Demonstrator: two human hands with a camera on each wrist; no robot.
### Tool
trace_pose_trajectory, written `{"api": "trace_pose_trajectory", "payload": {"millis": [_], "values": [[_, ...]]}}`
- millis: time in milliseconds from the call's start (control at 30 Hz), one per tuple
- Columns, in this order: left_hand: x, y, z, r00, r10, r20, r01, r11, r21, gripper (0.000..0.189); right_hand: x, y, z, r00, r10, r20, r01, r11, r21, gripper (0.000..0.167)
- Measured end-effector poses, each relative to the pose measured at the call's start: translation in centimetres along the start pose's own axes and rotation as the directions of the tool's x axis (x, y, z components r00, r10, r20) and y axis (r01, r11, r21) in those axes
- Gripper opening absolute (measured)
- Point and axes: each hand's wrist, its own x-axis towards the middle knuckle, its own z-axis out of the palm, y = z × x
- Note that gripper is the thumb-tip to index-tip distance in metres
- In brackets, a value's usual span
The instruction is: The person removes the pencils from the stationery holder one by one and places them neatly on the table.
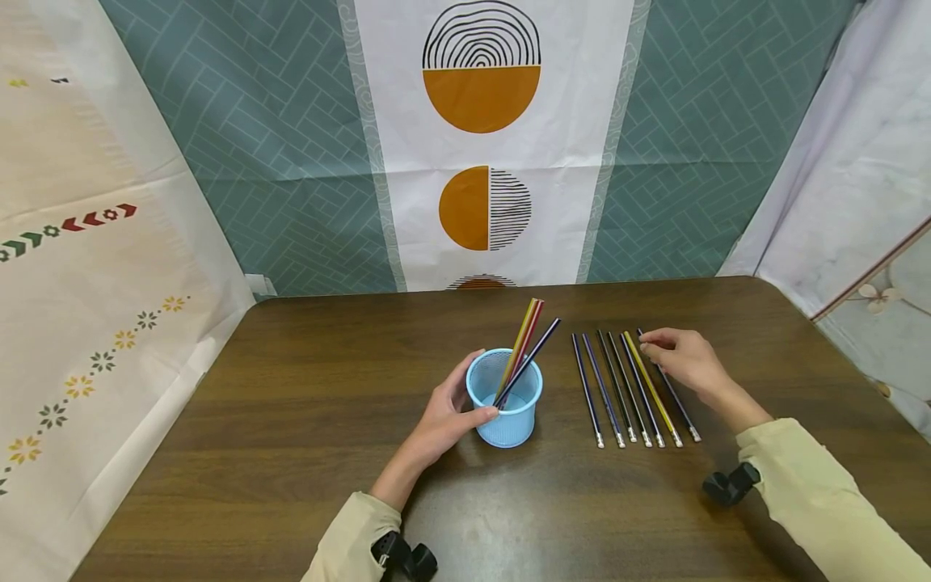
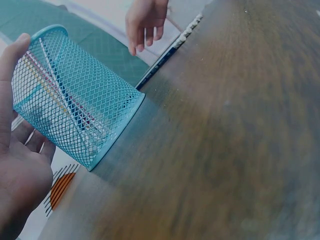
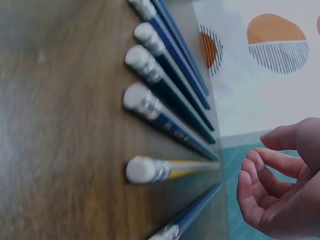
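Note:
My left hand (image 1: 445,419) grips a light-blue mesh pencil cup (image 1: 509,426), thumb on the near side and fingers round its left. A yellow pencil (image 1: 517,343), a red pencil (image 1: 532,327) and a dark blue pencil (image 1: 540,349) lean out of the cup. To its right lies a row of several pencils, eraser ends toward me, mostly dark, with one yellow pencil (image 1: 655,392) among them. Above the far end of the rightmost dark pencil (image 1: 682,411) is my right hand (image 1: 687,360). In the right wrist view its fingers are loosely bent, thumb and forefinger apart, holding nothing.
The brown wooden table (image 1: 305,420) ends at a far edge, with a patterned green and white cloth (image 1: 611,202) hanging behind. Pale cloths hang on both sides. A black wrist camera (image 1: 403,558) sits on the left sleeve, another black camera (image 1: 730,485) on the right.

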Motion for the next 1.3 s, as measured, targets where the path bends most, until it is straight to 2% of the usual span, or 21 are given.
{"api": "trace_pose_trajectory", "payload": {"millis": [167,433,667,900,1300], "values": [[0.0,0.0,0.0,1.0,0.001,0.003,-0.001,1.0,-0.001,0.084,-0.3,-1.3,0.3,0.999,-0.036,-0.01,0.036,0.999,0.003,0.034],[0.0,0.0,0.0,1.0,0.009,0.0,-0.009,1.0,0.001,0.083,-0.9,-3.9,1.2,0.996,-0.076,0.051,0.075,0.997,0.016,0.036],[0.0,-0.1,0.0,1.0,0.001,0.001,-0.001,1.0,0.003,0.085,-1.6,-5.8,2.2,0.984,-0.135,0.114,0.122,0.986,0.115,0.036],[0.0,-0.1,0.0,1.0,0.001,0.002,-0.001,1.0,0.0,0.084,-1.9,-7.1,2.9,0.968,-0.209,0.141,0.185,0.969,0.167,0.034],[0.0,-0.1,0.0,1.0,0.004,0.003,-0.004,1.0,0.007,0.084,-1.5,-8.3,5.3,0.941,-0.276,0.196,0.196,0.916,0.35,0.038]]}}
